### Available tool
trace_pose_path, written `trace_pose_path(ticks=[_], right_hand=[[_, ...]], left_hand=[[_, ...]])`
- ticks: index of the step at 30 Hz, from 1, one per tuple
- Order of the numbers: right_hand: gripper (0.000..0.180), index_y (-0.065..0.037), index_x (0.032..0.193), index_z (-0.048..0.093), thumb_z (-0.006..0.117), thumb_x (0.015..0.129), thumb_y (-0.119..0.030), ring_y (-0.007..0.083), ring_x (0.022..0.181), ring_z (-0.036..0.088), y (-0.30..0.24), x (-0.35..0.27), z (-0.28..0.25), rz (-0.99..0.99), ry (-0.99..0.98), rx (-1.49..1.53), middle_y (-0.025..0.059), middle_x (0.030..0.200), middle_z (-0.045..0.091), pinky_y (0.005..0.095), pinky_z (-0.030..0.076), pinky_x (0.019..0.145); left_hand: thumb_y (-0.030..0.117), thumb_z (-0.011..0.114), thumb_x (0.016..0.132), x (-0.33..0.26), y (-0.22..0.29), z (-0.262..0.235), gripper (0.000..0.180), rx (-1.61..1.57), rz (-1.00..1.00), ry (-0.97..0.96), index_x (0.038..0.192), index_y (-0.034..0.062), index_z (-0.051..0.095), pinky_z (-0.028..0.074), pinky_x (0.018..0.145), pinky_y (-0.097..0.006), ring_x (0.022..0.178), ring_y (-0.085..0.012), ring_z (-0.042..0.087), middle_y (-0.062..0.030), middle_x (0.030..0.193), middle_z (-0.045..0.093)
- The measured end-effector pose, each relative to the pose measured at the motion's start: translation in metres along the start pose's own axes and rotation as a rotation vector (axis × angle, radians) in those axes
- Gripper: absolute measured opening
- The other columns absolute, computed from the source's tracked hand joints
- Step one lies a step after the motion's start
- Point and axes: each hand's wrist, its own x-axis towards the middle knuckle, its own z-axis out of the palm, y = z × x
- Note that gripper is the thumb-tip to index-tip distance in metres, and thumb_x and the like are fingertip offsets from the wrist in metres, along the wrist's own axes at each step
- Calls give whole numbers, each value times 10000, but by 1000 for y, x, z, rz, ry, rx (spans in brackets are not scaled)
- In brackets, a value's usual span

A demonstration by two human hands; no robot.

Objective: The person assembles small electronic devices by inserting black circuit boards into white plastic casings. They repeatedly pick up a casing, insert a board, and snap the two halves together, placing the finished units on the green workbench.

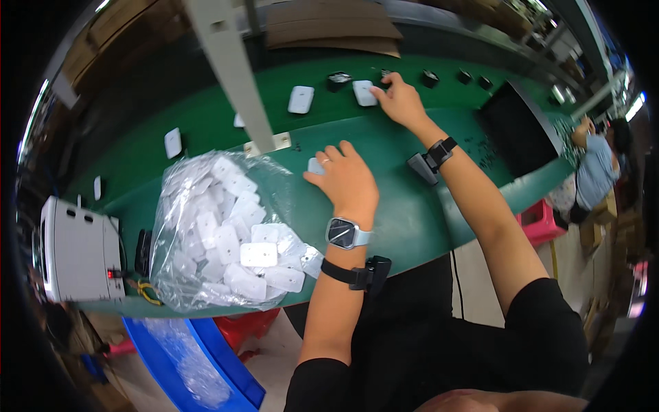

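Observation:
My left hand (349,180) rests low over the work table with its thumb and fingers around a small white plastic piece (316,166), partly hidden by the fingers. My right hand (403,103) reaches over the green strip beyond, thumb and forefinger apart. Its thumb is at the edge of a rounded white plastic cover (364,94), and the forefinger is close to a small black part (386,73). Another white cover (301,99) lies farther left, beside a black part in shiny wrap (338,80). Left of my left hand, a clear plastic bag (175,275) bulges with many white covers (259,255).
A metal post (230,69) rises from the table between the bag and the strip. A white machine (81,250) stands at far left, a black tray (518,130) at right. Several black parts (430,78) line the strip. Another person (596,168) sits at far right.

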Motion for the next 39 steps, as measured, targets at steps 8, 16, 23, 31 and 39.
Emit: trace_pose_path(ticks=[8, 16, 23, 31, 39], right_hand=[[200, -32, 876, 712, 660, 851, -224, 354, 771, 696, 45, -76, -113, -65, 29, -164, 165, 781, 704, 432, 557, 718], [157, 23, 911, 718, 626, 810, -55, 238, 715, 674, 134, -94, -180, -73, -317, -103, 133, 823, 710, 336, 539, 680], [149, 40, 918, 720, 650, 808, -31, 219, 717, 668, 148, -110, -177, -150, -303, -107, 133, 854, 709, 323, 530, 663], [142, 38, 930, 719, 657, 818, -24, 272, 762, 688, 146, -101, -170, -129, -381, -96, 159, 870, 718, 351, 547, 706], [150, 49, 895, 698, 610, 812, -40, 325, 780, 681, 138, -95, -174, -294, -473, -271, 169, 883, 701, 378, 554, 723]], left_hand=[[21, 678, 727, 3, -7, 7, 528, -30, 110, 216, 1246, 17, 580, 351, 964, -575, 1257, -395, 457, -221, 1365, 463], [67, 657, 801, 7, 8, -3, 400, -551, 249, 293, 1194, 5, 623, 490, 931, -467, 1156, -356, 565, -219, 1284, 533], [290, 383, 1022, 12, 13, -7, 451, -1724, -38, -218, 1311, -20, 537, 567, 804, -385, 1096, -324, 641, -231, 1282, 590], [384, 269, 1067, 13, 12, -8, 562, -1745, -81, -446, 1387, -27, 480, 550, 704, -371, 981, -334, 672, -242, 1190, 640], [405, 282, 1084, 13, 13, -6, 569, -1788, -83, -479, 1401, -30, 466, 534, 667, -364, 945, -325, 675, -243, 1152, 651]])
